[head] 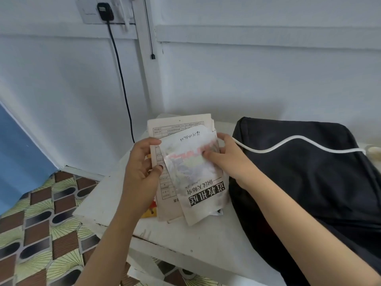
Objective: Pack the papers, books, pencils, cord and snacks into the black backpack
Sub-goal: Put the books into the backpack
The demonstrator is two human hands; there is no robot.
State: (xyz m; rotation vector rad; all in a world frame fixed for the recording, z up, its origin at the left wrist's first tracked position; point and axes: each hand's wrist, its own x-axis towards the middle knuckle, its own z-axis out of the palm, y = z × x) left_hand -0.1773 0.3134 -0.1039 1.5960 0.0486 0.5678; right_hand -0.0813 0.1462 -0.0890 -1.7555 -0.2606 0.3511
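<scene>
Far over at nine o'clock a blue panel (18, 153) runs out of sight, and below it the patterned floor (41, 234) shows. A black cable (121, 79) drops from a wall plug (105, 11) at eleven o'clock and vanishes behind the white table (185, 240).

The left hand (142, 172) grips the stack of papers (179, 124) by its nine o'clock edge, with its thumb on top and its fingertips hooked over the far corner. Under that hand an orange and yellow cover (150, 211) peeks out, and I cannot tell what it is. On top of the stack lies a glossy sheet (195, 182) with a black title band. Its picture is washed out by glare and blur.

The right hand (226, 159) holds the stack at three o'clock. Its forefinger lies across the glossy sheet and the other fingers are curled round the edge.

A white cord (288, 141) comes out from behind that hand, its end hidden. It snakes over the black backpack (309, 182), which lies flat on the table just beside the papers and is cut off at four o'clock. I cannot make out an opening. A pale round thing (374, 151) at three o'clock is cropped.
</scene>
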